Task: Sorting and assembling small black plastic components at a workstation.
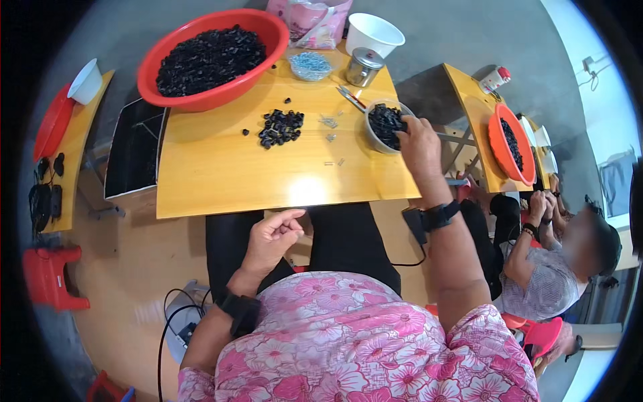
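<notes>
My right hand (420, 149) is over the right rim of a clear round bowl (396, 145) filled with small black pieces (385, 120). Its bent fingers point down at the pieces; what the fingertips hold is hidden. Short of the table's front edge, above my lap, my left hand (271, 242) is half curled. Its thumb and forefinger tips are a little apart, with nothing visible between them. A loose pile of short black parts (281, 128) lies mid-table. Small clear or metallic pins (329, 121) are scattered between pile and bowl. Tweezers or pliers (351, 98) lean at the bowl's left.
On the yellow table (228, 181) stand a large red basin (149, 80) of black parts, a dish of pale blue pieces (309, 65), a lidded metal cup (365, 65) and a white bowl (375, 35). A person (542, 278) sits at the right-hand table. A red stool (53, 278) stands left.
</notes>
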Available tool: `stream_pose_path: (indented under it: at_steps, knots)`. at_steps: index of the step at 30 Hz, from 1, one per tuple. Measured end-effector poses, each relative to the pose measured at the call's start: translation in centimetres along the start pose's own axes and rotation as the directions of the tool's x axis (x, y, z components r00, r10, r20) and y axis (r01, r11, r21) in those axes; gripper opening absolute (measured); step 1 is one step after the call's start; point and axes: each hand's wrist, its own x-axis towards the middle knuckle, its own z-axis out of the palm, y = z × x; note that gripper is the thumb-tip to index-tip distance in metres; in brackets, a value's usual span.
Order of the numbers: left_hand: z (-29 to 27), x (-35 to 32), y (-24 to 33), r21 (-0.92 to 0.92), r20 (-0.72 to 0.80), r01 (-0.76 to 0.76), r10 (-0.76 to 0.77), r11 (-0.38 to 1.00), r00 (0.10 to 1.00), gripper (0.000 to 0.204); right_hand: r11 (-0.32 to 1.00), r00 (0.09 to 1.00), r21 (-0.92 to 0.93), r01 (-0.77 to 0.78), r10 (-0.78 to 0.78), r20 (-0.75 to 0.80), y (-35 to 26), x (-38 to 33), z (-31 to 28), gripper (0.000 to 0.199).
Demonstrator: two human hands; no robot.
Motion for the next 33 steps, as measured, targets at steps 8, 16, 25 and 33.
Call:
stream_pose_path:
  at_steps: [8, 16, 25, 33]
  knots:
    - [0.0, 0.1, 0.9, -0.134, 0.004, 0.047, -0.047, 0.99, 0.999, 0.035, 0.965, 0.984, 0.201, 0.171, -0.157, -0.084, -4.5, 0.8, 0.6, 0.021]
    - [-0.2, 0.5, 0.5, -0.215, -0.007, 0.094, -0.098, 0.972, 0.995, 0.034, 0.829, 0.927, 0.492, 0.265, -0.36, 0.108, -14.5, 1.4, 5.8, 0.021]
    - [-1.1, 0.4, 1.4, -0.145, 0.002, 0.113, -0.113, 0.983, 0.994, 0.031, 0.812, 0.907, 0.522, 0.261, -0.392, 0.156, -18.3, 1.7, 7.9, 0.022]
    - [-0.7, 0.6, 1.1, -0.091, -0.02, 0.002, -0.004, 0.996, 1.0, 0.033, 0.86, 0.924, 0.445, 0.25, -0.349, 0.156, -18.6, 0.7, 8.7, 0.023]
